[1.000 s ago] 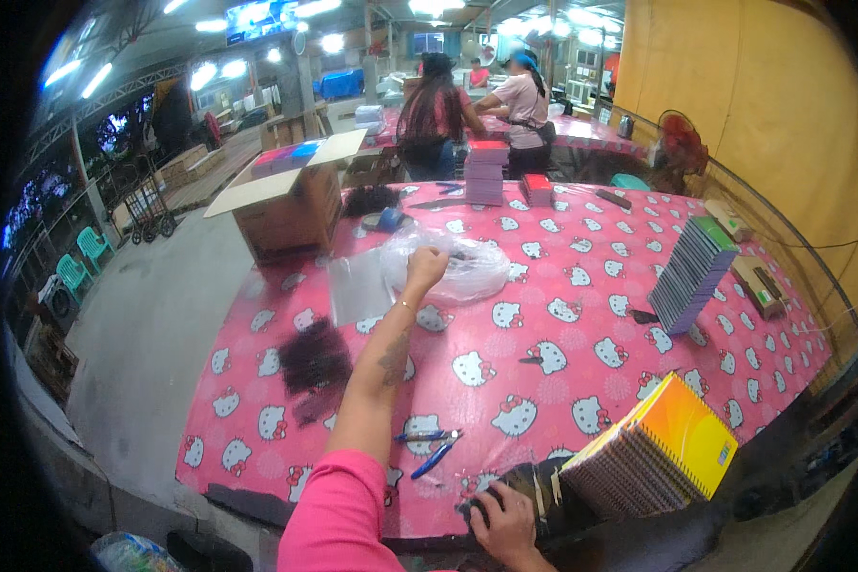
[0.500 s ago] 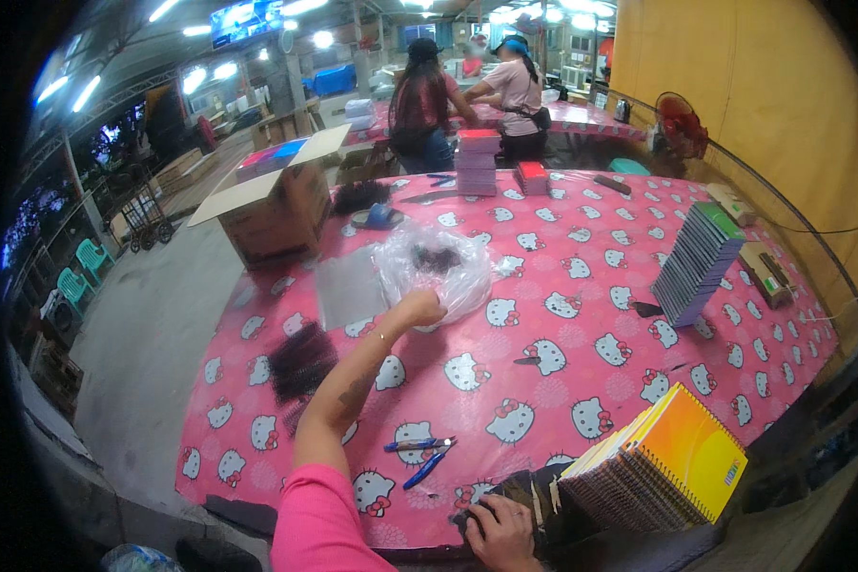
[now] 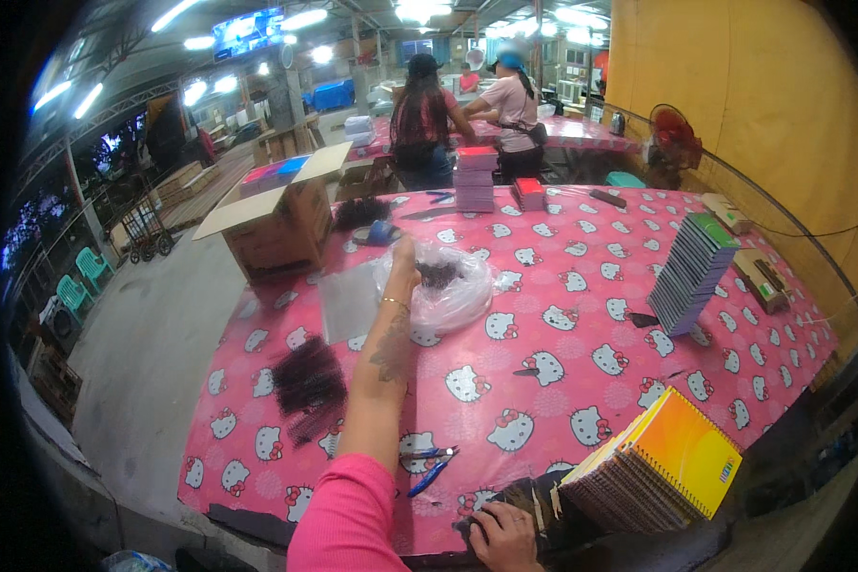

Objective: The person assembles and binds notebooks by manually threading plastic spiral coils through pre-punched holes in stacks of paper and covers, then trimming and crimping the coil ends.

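My left hand reaches across the table, closed on the rim of a clear plastic bag. Inside the bag lie small dark pieces, too blurred to name. My right hand lies, fingers apart, on a dark, torn-looking object at the table's near edge. Just right of it leans a stack of spiral notebooks with yellow covers. Blue-handled pliers rest near my left forearm. Left of that arm is a heap of black binding coils.
A cardboard box stands at the far left, near a blue slipper. Stacked notebooks rise at the right, and a red-topped stack at the back. Two people work at a farther table. A red fan stands beyond.
My left hand has moved from the bag's near side to its far left side, and that arm is straighter. The bag's rim has shifted. My right hand stays in place.
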Demonstrator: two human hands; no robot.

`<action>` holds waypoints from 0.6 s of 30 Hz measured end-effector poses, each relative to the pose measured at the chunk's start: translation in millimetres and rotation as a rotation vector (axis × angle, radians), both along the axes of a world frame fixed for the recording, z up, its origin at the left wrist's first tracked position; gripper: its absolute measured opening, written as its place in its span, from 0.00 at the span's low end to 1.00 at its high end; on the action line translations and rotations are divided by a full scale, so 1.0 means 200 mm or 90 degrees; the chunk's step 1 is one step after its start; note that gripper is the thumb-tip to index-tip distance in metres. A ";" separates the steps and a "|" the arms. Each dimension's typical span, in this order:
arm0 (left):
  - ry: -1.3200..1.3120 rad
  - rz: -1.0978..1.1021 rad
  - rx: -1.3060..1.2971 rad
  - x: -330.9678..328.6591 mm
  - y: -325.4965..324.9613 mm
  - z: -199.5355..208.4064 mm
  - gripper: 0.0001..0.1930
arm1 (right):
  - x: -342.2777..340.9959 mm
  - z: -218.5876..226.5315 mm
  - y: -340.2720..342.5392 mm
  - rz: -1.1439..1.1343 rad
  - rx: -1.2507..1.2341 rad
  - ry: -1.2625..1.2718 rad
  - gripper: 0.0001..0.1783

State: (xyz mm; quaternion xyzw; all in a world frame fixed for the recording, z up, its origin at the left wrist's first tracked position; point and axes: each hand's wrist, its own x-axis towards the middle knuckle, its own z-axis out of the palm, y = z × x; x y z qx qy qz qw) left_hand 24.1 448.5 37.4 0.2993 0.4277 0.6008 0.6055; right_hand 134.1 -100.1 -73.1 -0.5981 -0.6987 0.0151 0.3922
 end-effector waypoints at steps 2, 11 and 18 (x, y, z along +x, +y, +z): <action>0.071 0.040 0.071 -0.14 -0.06 0.02 0.26 | -0.01 0.00 -0.02 0.032 -0.027 -0.010 0.14; 0.730 -0.351 0.469 -0.23 -1.40 -0.26 0.20 | 0.05 0.02 -0.01 0.052 -0.048 -0.021 0.14; 1.074 -0.316 0.467 -0.42 -1.99 -0.40 0.33 | 0.05 0.04 -0.06 0.100 -0.060 -0.022 0.14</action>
